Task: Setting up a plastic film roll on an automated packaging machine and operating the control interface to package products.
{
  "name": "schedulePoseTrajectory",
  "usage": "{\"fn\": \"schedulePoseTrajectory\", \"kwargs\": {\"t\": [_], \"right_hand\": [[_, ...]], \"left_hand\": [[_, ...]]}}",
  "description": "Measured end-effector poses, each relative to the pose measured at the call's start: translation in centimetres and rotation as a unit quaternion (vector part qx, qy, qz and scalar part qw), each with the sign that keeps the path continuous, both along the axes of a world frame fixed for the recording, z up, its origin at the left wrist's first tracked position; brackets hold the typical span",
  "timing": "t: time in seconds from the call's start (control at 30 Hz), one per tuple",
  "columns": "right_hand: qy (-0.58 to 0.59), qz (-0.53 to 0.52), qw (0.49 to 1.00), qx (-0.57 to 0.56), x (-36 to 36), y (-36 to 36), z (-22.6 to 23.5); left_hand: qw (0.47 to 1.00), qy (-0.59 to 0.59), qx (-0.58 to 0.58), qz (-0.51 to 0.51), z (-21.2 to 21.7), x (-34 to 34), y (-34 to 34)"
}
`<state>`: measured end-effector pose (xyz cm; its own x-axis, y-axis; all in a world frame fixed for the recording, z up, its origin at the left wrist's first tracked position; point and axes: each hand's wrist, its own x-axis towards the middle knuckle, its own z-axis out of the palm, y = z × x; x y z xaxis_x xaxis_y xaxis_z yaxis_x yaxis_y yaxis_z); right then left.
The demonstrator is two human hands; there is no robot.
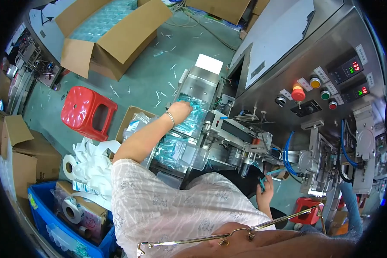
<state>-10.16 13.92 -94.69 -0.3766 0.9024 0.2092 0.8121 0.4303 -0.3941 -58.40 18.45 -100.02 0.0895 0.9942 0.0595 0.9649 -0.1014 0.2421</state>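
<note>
My left hand (180, 112) reaches over a metal tray on the machine's infeed, its fingers curled down against a heap of glossy teal plastic pieces (195, 114). What it grips, if anything, is hidden under the fingers. Nearer me, a second teal heap (170, 152) lies beside a clear plastic box (198, 158). Low on the right, beside the machine, my right hand (265, 192) is closed on a few slim teal plastic pieces (262, 182). They poke out past its fingertips, too small to name.
The steel machine (279, 103) with buttons and displays fills the right. A red stool (88, 112), an open carton (112, 51) of teal packs and a blue crate (43, 202) stand left. White strips (92, 167) pile beside me. Small white bits litter the green floor (172, 56).
</note>
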Motion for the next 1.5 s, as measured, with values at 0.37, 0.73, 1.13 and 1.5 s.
{"fn": "schedulePoseTrajectory", "kwargs": {"t": [0.37,0.73,1.13,1.5], "right_hand": [[0.009,-0.012,1.000,-0.012,0.3,0.0,-0.2],[0.012,-0.019,1.000,-0.003,0.5,0.0,-0.7],[0.031,-0.013,0.999,-0.006,0.3,0.0,-0.7],[0.029,-0.006,1.000,0.007,0.6,0.0,-1.1]], "left_hand": [[0.999,0.013,-0.039,0.022,-1.4,1.0,-0.2],[0.981,-0.194,-0.013,0.020,7.9,-1.8,-4.0],[0.986,-0.084,-0.030,0.138,7.8,-1.9,-2.1],[0.982,0.032,-0.025,0.184,2.8,-1.3,-2.4]]}}
